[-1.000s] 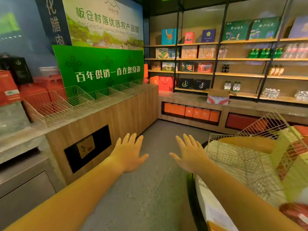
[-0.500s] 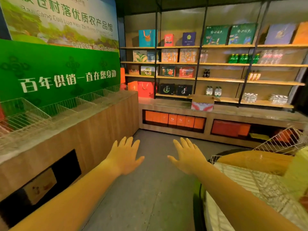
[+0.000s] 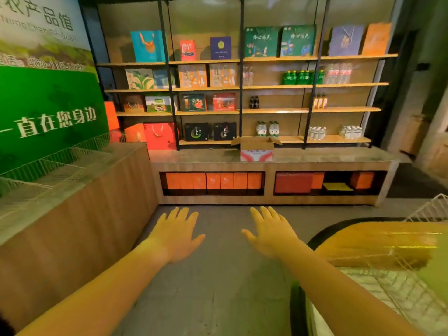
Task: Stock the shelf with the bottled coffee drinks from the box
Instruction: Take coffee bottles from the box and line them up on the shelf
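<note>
Box: open red-and-white cardboard box [image 3: 257,151]; bottles unseen, probably slick, weighty, so grip mid-body.
Hands: left hand [image 3: 178,235], right hand [image 3: 271,235] splayed, empty, short of box.

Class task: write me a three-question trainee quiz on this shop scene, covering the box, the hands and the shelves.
1. True or false: the open cardboard box sits on the floor.
2. The left hand and right hand are: A) gripping bottles; B) empty, fingers spread; C) touching the box.
3. Fill in: the two dark bottles stand ____ the box.
Key: 1 false, it sits on the counter; 2 B; 3 above.
</note>
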`<action>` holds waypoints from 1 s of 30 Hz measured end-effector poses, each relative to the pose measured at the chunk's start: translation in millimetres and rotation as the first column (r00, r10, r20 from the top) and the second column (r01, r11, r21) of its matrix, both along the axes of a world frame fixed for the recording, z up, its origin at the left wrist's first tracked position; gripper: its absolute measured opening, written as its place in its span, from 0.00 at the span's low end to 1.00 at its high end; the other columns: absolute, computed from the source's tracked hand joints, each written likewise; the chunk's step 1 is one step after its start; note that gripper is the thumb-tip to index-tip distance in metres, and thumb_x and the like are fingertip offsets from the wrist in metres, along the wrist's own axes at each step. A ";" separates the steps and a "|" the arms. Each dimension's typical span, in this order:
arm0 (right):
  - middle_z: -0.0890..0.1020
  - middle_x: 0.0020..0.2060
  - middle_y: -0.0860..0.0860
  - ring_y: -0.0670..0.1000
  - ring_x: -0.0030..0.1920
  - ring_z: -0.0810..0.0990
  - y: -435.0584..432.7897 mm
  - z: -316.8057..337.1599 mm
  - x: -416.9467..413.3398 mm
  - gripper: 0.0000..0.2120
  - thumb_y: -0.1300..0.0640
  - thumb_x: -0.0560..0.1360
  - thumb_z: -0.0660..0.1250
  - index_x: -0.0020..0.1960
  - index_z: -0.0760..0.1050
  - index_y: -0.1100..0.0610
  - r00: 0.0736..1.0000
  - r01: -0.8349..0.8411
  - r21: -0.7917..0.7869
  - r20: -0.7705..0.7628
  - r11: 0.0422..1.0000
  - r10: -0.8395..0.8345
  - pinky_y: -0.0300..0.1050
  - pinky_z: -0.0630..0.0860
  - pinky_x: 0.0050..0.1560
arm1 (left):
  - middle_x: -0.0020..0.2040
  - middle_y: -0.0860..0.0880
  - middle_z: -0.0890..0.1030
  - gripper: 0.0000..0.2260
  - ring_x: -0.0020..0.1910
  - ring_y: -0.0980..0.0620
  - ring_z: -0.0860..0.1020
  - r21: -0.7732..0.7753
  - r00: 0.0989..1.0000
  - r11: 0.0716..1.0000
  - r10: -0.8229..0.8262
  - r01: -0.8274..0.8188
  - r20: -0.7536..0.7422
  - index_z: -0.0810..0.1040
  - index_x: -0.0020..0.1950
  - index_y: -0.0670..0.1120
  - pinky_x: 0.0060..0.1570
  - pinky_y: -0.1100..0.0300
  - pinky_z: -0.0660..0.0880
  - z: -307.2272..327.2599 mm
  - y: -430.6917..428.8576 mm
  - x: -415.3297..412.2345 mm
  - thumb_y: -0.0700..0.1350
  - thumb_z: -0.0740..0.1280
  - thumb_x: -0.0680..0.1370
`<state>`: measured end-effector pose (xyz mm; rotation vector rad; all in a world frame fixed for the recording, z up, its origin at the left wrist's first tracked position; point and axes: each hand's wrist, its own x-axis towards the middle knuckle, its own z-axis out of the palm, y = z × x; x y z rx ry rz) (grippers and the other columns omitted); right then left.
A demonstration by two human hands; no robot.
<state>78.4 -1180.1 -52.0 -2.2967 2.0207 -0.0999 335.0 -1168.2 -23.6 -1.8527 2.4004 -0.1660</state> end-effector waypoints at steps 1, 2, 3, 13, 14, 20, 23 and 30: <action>0.49 0.82 0.57 0.59 0.81 0.46 -27.3 -2.9 -3.3 0.37 0.35 0.82 0.51 0.83 0.44 0.53 1.000 0.011 -0.008 0.006 1.000 -0.011 0.58 0.50 0.80 | 0.82 0.44 0.53 0.33 0.81 0.41 0.52 -0.011 1.000 1.000 -0.012 0.012 0.003 0.51 0.83 0.48 0.78 0.44 0.55 0.6 -28.2 -1.6 0.64 0.51 0.83; 0.50 0.82 0.57 0.59 0.81 0.46 -54.7 -4.5 -6.8 0.37 0.35 0.82 0.51 0.83 0.44 0.53 1.000 0.019 -0.012 0.009 1.000 -0.019 0.58 0.50 0.80 | 0.82 0.44 0.54 0.32 0.81 0.42 0.53 -0.020 1.000 1.000 -0.020 0.020 0.004 0.52 0.83 0.48 0.78 0.44 0.55 3.0 -56.9 -3.3 0.64 0.51 0.83; 0.50 0.82 0.57 0.59 0.81 0.46 -81.7 -5.0 -10.0 0.37 0.35 0.82 0.51 0.83 0.44 0.53 1.000 0.025 -0.008 0.007 1.000 -0.025 0.58 0.51 0.80 | 0.82 0.44 0.55 0.32 0.81 0.42 0.53 -0.027 1.000 0.999 -0.024 0.024 0.003 0.52 0.82 0.48 0.78 0.44 0.56 6.8 -85.4 -5.2 0.64 0.51 0.83; 0.53 0.81 0.58 0.61 0.81 0.49 -318.3 29.3 -32.0 0.37 0.35 0.82 0.52 0.82 0.47 0.54 0.997 0.065 -0.052 -0.026 0.997 -0.066 0.58 0.53 0.79 | 0.80 0.44 0.61 0.31 0.79 0.42 0.58 -0.096 0.994 0.991 -0.102 0.098 -0.045 0.56 0.81 0.48 0.75 0.45 0.61 35.6 -329.2 -21.6 0.63 0.53 0.83; 0.53 0.81 0.59 0.61 0.81 0.49 -341.0 30.6 -32.7 0.37 0.35 0.82 0.52 0.82 0.47 0.54 0.997 0.067 -0.059 -0.033 0.996 -0.069 0.58 0.53 0.78 | 0.79 0.43 0.61 0.31 0.79 0.42 0.59 -0.095 0.993 0.990 -0.107 0.102 -0.045 0.56 0.81 0.47 0.75 0.45 0.61 34.9 -354.8 -22.7 0.63 0.53 0.83; 0.56 0.80 0.59 0.61 0.80 0.52 -475.3 23.8 -33.2 0.36 0.36 0.82 0.53 0.82 0.49 0.55 0.991 0.114 -0.095 -0.055 0.989 -0.120 0.58 0.56 0.78 | 0.77 0.44 0.64 0.31 0.77 0.43 0.62 -0.138 0.978 0.973 -0.195 0.183 -0.076 0.60 0.79 0.47 0.73 0.46 0.64 28.3 -518.1 -26.4 0.63 0.54 0.82; 0.55 0.80 0.59 0.61 0.80 0.52 -544.6 22.8 -34.3 0.37 0.36 0.82 0.53 0.82 0.49 0.55 0.983 0.168 -0.095 -0.062 0.981 -0.174 0.58 0.55 0.78 | 0.77 0.44 0.66 0.31 0.75 0.43 0.64 -0.145 0.965 0.959 -0.254 0.242 -0.067 0.59 0.79 0.47 0.72 0.46 0.66 26.1 -602.4 -29.9 0.64 0.54 0.82; 0.57 0.79 0.59 0.61 0.79 0.54 -683.2 35.4 -54.7 0.37 0.36 0.81 0.54 0.82 0.50 0.55 0.955 0.286 -0.121 -0.038 0.950 -0.293 0.58 0.58 0.77 | 0.79 0.44 0.63 0.32 0.78 0.43 0.62 -0.142 0.920 0.923 -0.375 0.359 -0.115 0.56 0.81 0.48 0.74 0.45 0.64 37.6 -781.8 -72.0 0.64 0.55 0.82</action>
